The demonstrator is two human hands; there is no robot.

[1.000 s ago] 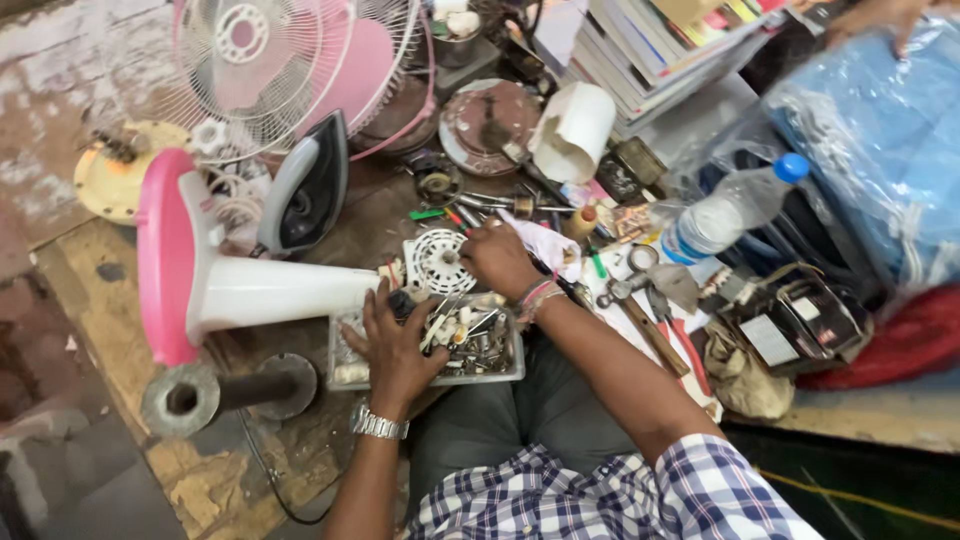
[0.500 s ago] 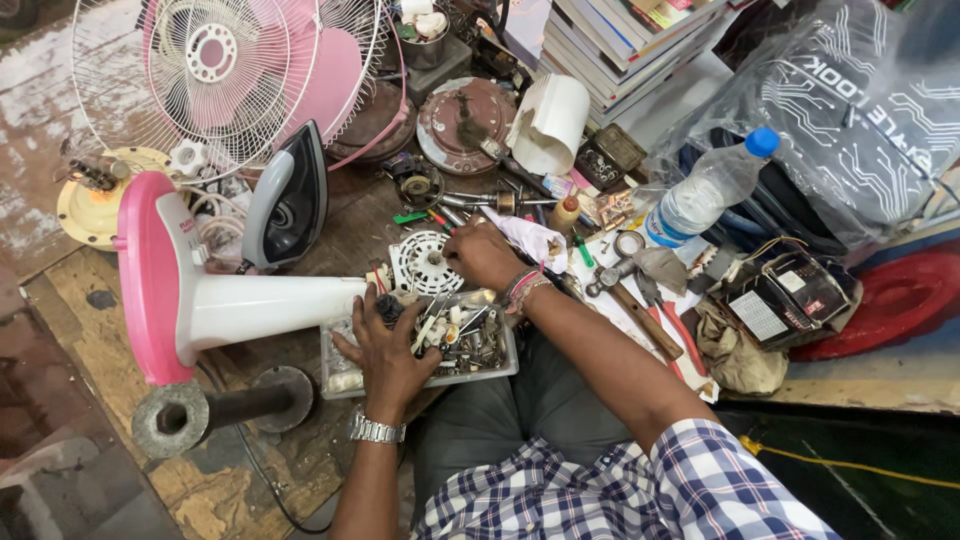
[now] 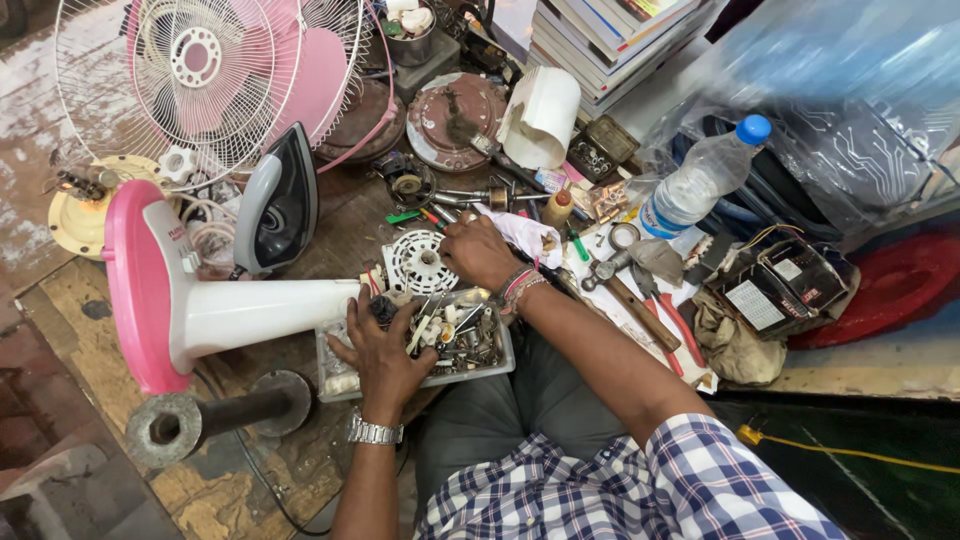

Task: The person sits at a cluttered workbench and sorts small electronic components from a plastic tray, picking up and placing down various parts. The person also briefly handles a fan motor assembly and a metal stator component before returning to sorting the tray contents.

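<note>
One clear parts tray (image 3: 497, 362) (screws, bits) on the lap edge. Left hand (image 3: 382, 352) spread, fingers in it. Right hand (image 3: 478, 250) curled on one white slotted disc (image 3: 420, 262); grip unclear. Worn, cluttered wooden bench (image 3: 330, 232).

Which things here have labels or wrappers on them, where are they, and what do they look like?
Water bottle: lying tilted right of the right hand; clear plastic, blue cap, pale label band.
Transformer: right edge of the bench; dark block, white rectangular sticker.
Plastic bag: top right; bluish, see-through, white print.
Books: top centre; stacked, coloured covers.
</note>
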